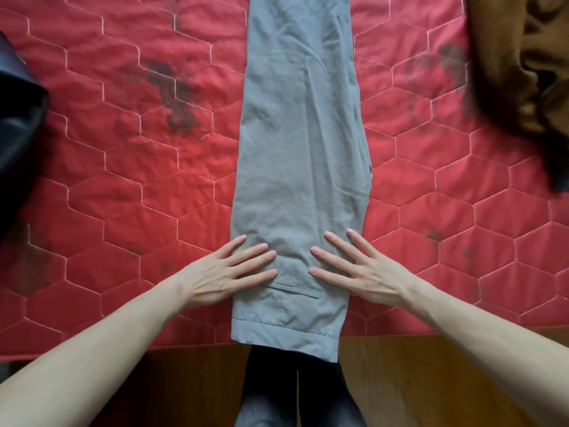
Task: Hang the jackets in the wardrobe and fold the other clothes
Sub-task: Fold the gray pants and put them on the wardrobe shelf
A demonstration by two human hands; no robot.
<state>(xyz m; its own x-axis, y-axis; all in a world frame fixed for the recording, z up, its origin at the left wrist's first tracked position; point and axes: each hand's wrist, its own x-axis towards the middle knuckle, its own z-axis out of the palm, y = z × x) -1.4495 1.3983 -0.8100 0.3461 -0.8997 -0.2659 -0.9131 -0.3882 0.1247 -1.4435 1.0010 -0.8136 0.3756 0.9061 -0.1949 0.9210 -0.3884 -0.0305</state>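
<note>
Lying flat on the red quilted bedcover (123,180) is 1 pair of grey trousers (301,134), folded in half the long way so the legs lie on top of each other. The trousers run up the middle, away from the person, and the waistband end hangs a little over the near edge of the bed. A back pocket slit (297,290) shows near the waistband.

Both hands press down flat on the trousers just above that pocket. The left hand (221,272) has its fingers straight and spread, with the fingertips on the left side of the cloth. The right hand (360,269) does the same on the right side. Neither hand grabs anything; the fingers lie loose and flat.

A brown piece of clothing (520,66) sits bunched up at the far right. Something black and shiny (18,118) lies at the left edge.
</note>
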